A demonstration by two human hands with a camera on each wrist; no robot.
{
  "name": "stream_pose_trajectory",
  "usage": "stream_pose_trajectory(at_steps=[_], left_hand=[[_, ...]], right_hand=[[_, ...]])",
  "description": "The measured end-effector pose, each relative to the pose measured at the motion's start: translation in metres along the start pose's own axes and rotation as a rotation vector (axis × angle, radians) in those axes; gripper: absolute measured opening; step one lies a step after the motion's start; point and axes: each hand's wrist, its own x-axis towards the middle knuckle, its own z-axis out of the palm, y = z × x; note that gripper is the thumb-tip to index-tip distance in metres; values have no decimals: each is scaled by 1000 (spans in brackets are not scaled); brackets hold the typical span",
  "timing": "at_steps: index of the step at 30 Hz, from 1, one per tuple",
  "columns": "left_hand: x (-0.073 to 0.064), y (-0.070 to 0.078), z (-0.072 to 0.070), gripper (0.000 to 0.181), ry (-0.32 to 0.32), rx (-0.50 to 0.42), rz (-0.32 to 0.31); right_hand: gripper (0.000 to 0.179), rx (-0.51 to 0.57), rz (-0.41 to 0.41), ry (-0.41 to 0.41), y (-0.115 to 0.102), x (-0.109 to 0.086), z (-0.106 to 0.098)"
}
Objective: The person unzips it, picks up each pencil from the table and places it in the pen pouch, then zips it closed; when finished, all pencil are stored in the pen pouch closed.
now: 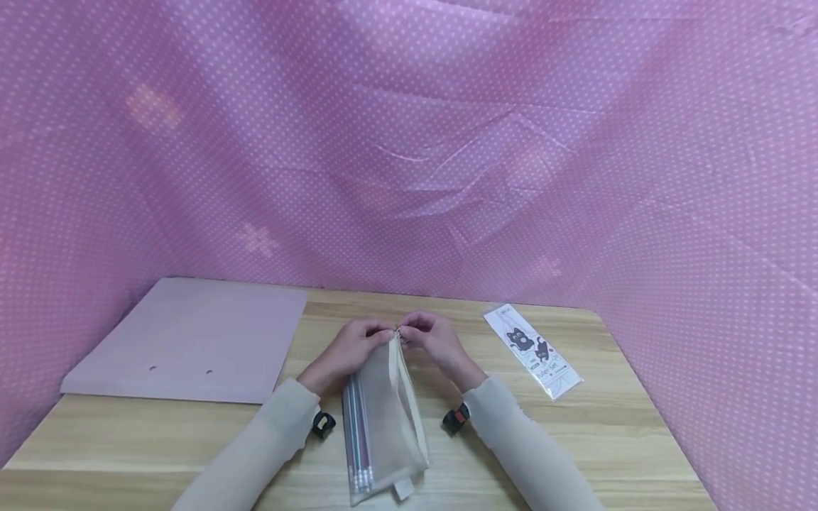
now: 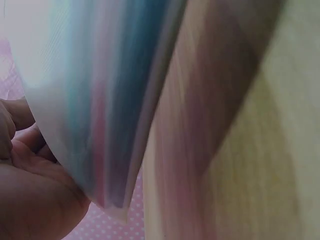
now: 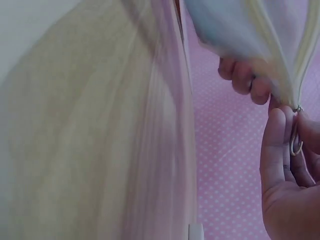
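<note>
Pink board (image 1: 185, 341) lies flat at the far left of the wooden surface (image 1: 607, 426), with 2 small holes near its front edge. Just right of it, the left hand (image 1: 348, 351) pinches the far corner of a translucent mesh pouch (image 1: 383, 419), which stands on its long edge in the middle of the surface, between both forearms, with several pencils (image 1: 360, 433) showing inside. The right hand (image 1: 434, 341) meets it at the same corner, its fingers (image 3: 277, 130) closed on the small metal zipper pull (image 3: 295, 142); the right wrist view shows the pull at the very end of the cream zipper tape. Neither grip is spread: both are pinched tight at the pouch's corner. To work the zipper well, I judge the left hand should keep the fabric taut at the corner while the right draws the pull straight along the tape, not upward, so the mesh does not bunch. Farther right lies a packaged ruler set (image 1: 533, 351) with cat pictures, well apart from the hands.
</note>
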Motion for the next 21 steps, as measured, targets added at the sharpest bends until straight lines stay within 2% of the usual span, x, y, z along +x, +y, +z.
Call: stream_pose_trajectory(at_steps=[5,11,17,21], left_hand=[[0,-1,1,27,-10,21,17],[1,-1,-1,26,-34,45,-5],[0,0,-2,26,-27,25,-47],[0,-1,0,26,-11,7,-51]], right_hand=[[21,-12,-48,12,1,-1,4],[20,0,-70,40,5,1,6],[19,-28,-44,53,6,-1,5],[18,-51,-11,54,6,-1,3]])
